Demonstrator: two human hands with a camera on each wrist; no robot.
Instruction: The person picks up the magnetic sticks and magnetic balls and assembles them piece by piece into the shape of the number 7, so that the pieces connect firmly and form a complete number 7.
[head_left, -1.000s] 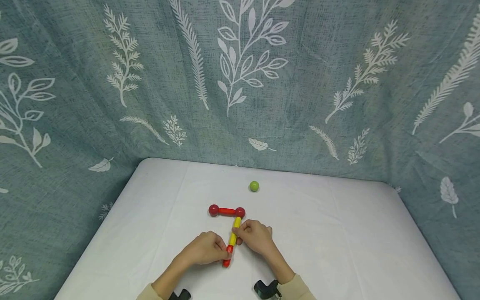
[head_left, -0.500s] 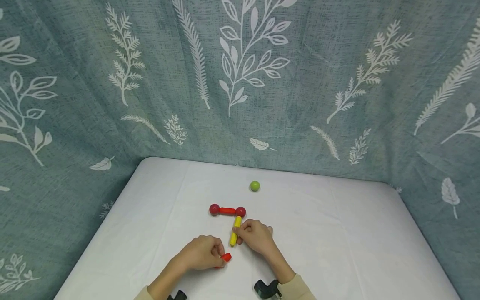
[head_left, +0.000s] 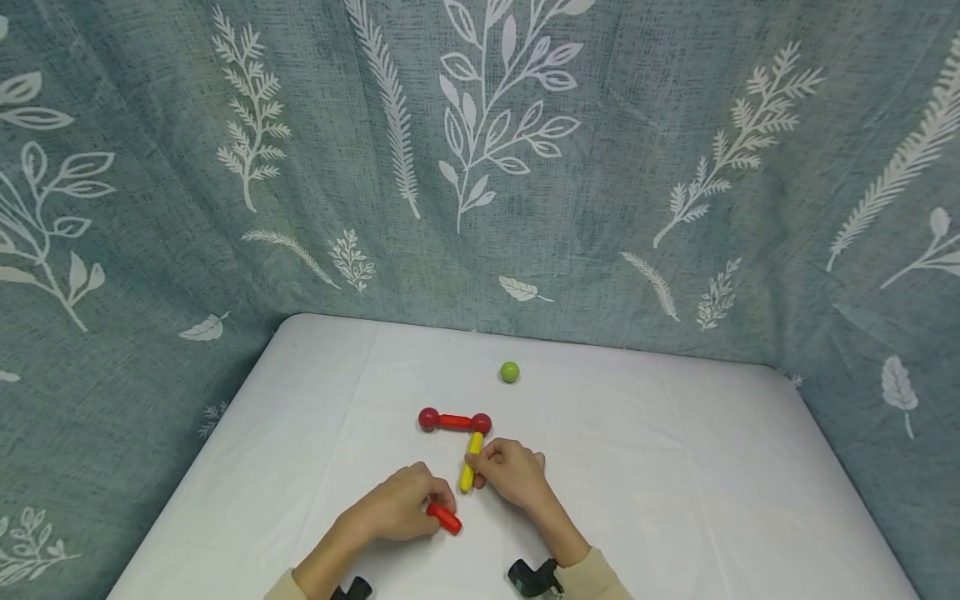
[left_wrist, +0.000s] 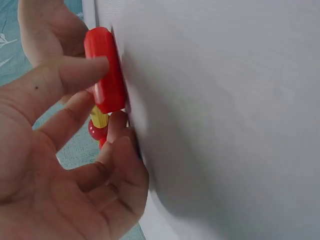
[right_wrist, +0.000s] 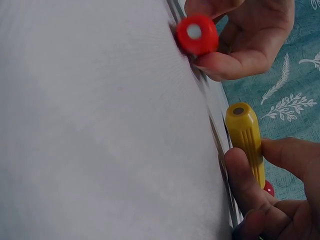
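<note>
My left hand (head_left: 405,502) pinches a short red magnetic stick (head_left: 446,518) between thumb and fingers, close over the white table. In the right wrist view that red stick (right_wrist: 205,36) shows a pale disc in its end. My right hand (head_left: 513,472) pinches a ribbed yellow magnetic stick (head_left: 467,477), whose free near end bears a grey disc. Its far end meets a red ball (head_left: 482,423). From there another red stick (head_left: 454,422) runs left to a second red ball (head_left: 428,418). A gap separates the held red stick from the yellow one.
A green ball (head_left: 509,372) lies alone near the back of the white table (head_left: 637,450). Behind it hangs a blue-green curtain (head_left: 600,167) with white leaf prints. A black wrist camera (head_left: 532,578) sits by the right sleeve.
The red stick in my left hand has come away from the yellow stick's near end and been turned around. My right hand stays in place on the yellow stick.
</note>
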